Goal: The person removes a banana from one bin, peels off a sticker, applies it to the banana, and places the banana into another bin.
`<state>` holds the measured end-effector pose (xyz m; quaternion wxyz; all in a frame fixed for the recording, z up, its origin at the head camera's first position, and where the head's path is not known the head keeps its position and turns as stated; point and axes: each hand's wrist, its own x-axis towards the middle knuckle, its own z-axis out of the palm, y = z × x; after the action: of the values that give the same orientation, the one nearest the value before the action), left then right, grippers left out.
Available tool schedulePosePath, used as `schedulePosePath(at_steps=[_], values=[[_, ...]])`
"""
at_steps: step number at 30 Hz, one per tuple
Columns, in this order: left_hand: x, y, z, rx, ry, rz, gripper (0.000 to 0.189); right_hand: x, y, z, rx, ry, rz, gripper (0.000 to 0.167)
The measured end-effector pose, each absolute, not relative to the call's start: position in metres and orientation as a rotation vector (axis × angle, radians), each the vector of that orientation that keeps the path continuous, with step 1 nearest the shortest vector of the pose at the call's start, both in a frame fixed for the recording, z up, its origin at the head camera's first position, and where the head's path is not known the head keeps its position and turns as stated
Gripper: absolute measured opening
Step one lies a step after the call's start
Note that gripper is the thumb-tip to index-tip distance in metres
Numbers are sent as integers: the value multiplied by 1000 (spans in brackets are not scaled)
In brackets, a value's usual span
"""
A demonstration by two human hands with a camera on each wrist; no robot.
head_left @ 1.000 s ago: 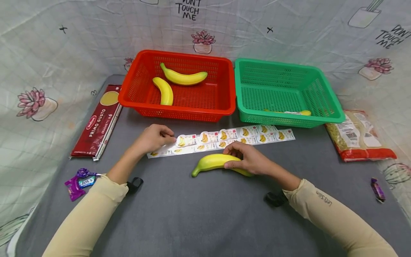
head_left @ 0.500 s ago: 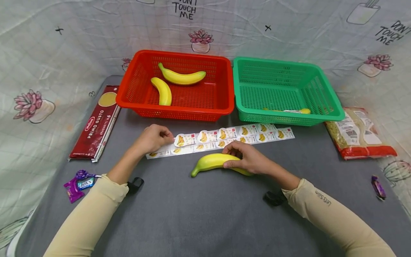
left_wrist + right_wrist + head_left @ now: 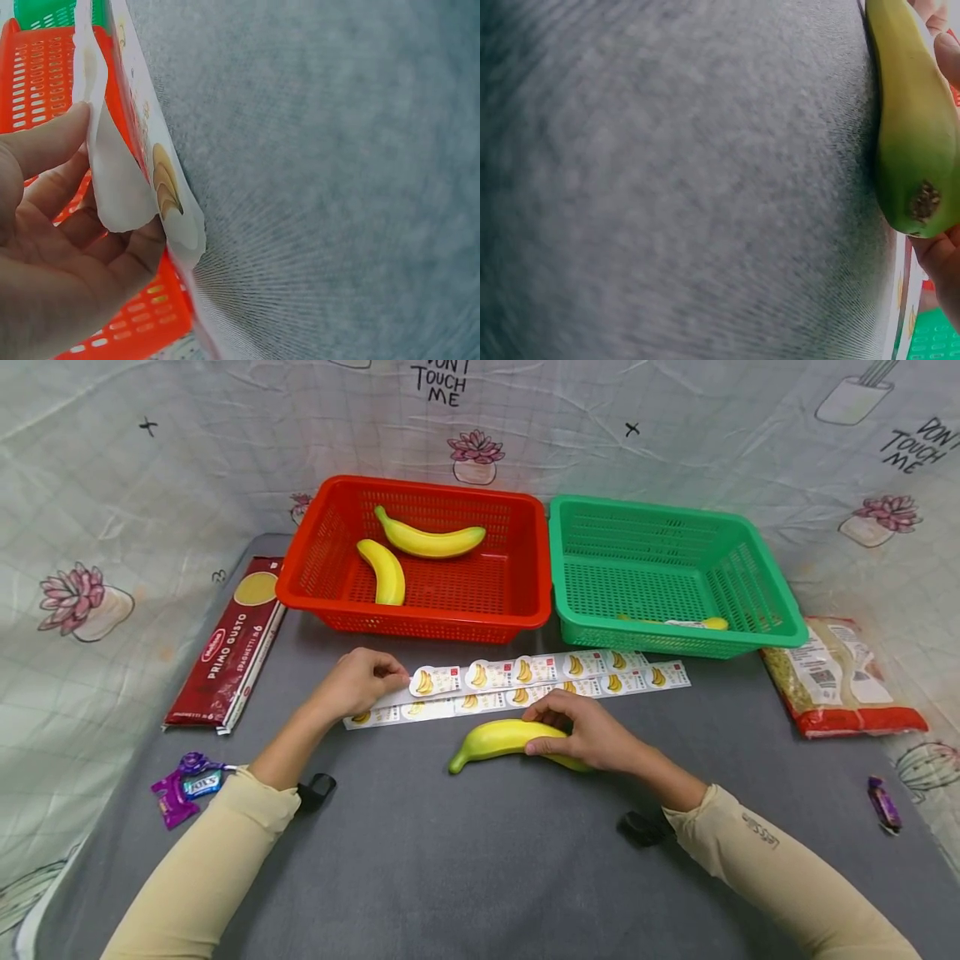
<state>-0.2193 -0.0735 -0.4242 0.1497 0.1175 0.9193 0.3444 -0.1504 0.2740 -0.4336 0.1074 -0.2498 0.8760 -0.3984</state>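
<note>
Where the left hand [image 3: 358, 683] meets the upper sticker strip [image 3: 491, 675], thumb and fingers pinch its end; only the left wrist view shows that end bowed up, blank side out, just beside the printed lower strip [image 3: 427, 710]. The right hand [image 3: 581, 731] grips a banana [image 3: 487, 741] lying on the grey table [image 3: 465, 868] in front of the strips, thumb on the near side. From the right wrist you see what the head view doesn't: the green end with its rough brown tip. The head view alone takes in two yellow bananas [image 3: 435, 542] in the red basket [image 3: 420, 625] behind the strips, and a yellow-and-white thing [image 3: 715, 623], mostly hidden, in the green basket [image 3: 675, 644]. A spaghetti pack [image 3: 225, 652] lies left of the red one.
</note>
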Motion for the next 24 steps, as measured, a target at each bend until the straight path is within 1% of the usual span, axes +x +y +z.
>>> schedulePosePath(at_steps=[7,10,13,17,21,24], values=[[-216,-76,-415,357,2626,1013,20,-154,274,-430,-767,2582,-1169,28],[-216,-76,-411,353,2620,1016,20,-161,272,-420,-762,2587,-1179,24],[-216,-77,-408,351,2616,1030,20,-176,263,-402,-759,2594,-1187,22],[-215,-79,-406,357,2615,1050,20,-202,241,-379,-728,2586,-1139,24],[-211,-78,-405,381,2600,1070,20,-220,218,-371,-732,2566,-1032,25],[-207,-76,-404,403,2589,1090,20,-225,205,-369,-749,2557,-984,22]])
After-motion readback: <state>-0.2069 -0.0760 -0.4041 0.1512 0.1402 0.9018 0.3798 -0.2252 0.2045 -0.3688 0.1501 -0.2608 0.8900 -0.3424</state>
